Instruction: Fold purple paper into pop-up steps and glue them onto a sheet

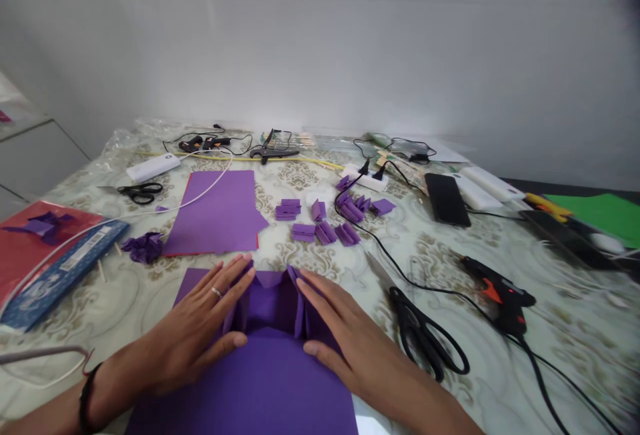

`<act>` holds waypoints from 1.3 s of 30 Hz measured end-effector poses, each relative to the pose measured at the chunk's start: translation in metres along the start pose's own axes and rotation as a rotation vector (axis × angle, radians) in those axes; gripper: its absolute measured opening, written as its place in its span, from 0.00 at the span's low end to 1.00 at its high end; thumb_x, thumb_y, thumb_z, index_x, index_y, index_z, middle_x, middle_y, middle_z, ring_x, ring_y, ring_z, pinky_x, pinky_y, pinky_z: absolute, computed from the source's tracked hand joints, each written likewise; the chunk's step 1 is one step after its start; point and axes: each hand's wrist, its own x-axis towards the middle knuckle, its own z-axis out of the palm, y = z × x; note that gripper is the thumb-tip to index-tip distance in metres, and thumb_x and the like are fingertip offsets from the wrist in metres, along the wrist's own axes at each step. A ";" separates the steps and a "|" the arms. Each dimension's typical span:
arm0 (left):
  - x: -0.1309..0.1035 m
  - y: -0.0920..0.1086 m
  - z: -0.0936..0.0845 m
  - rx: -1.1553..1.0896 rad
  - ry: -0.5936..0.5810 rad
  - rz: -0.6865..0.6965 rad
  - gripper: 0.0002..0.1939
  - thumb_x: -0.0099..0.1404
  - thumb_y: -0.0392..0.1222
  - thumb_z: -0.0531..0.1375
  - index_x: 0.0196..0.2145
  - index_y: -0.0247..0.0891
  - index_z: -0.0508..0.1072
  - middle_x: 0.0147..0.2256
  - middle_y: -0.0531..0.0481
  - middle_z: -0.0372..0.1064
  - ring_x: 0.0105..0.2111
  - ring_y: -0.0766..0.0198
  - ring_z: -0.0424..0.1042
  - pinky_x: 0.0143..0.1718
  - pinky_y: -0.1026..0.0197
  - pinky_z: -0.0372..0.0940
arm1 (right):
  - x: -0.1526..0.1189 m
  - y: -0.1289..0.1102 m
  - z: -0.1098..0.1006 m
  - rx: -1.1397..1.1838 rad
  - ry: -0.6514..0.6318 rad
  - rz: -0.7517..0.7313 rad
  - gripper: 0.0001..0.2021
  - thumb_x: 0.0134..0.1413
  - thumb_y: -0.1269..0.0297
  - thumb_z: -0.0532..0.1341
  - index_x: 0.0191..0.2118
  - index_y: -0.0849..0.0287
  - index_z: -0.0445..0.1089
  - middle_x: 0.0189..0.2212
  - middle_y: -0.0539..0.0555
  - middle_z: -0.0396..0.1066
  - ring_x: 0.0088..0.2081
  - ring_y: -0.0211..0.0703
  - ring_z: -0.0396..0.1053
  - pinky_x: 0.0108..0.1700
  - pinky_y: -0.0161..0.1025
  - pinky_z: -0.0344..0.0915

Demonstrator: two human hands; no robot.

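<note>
A large purple paper sheet [250,388] lies in front of me on the patterned tablecloth. On its far part stands a folded purple paper piece [270,302] with upright side walls and a hollow middle. My left hand [207,318] rests flat against the left wall, fingers stretched out and a ring on one of them. Against the right wall lies my right hand [337,328], its fingers straight too. Neither hand is closed round the paper. The outer sides of the folded piece are partly hidden under my palms.
Black scissors [425,335] and a glue gun [505,295] with a trailing cord lie at the right. Several small folded purple strips [325,232] sit beyond my hands, near a power strip [367,178]. At the left are purple sheets [215,215] and crumpled paper [143,247].
</note>
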 end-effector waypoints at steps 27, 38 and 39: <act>0.016 0.005 0.049 0.104 0.083 0.025 0.38 0.81 0.37 0.52 0.80 0.35 0.39 0.75 0.33 0.56 0.76 0.50 0.57 0.74 0.42 0.62 | 0.027 -0.023 0.035 -0.162 0.179 -0.088 0.28 0.73 0.70 0.54 0.74 0.70 0.63 0.72 0.67 0.65 0.72 0.59 0.66 0.69 0.61 0.71; 0.009 0.005 0.062 0.105 0.023 0.052 0.37 0.83 0.50 0.53 0.80 0.32 0.45 0.77 0.32 0.49 0.79 0.45 0.45 0.77 0.38 0.52 | 0.027 -0.024 0.045 -0.195 0.032 -0.075 0.31 0.76 0.58 0.59 0.76 0.66 0.60 0.77 0.63 0.58 0.77 0.65 0.55 0.74 0.67 0.60; 0.008 0.005 0.060 0.097 0.007 0.061 0.40 0.83 0.55 0.53 0.80 0.32 0.43 0.78 0.31 0.47 0.79 0.44 0.43 0.77 0.38 0.51 | 0.026 -0.025 0.044 -0.196 0.008 -0.073 0.34 0.75 0.54 0.61 0.76 0.67 0.58 0.77 0.65 0.55 0.78 0.66 0.53 0.74 0.69 0.59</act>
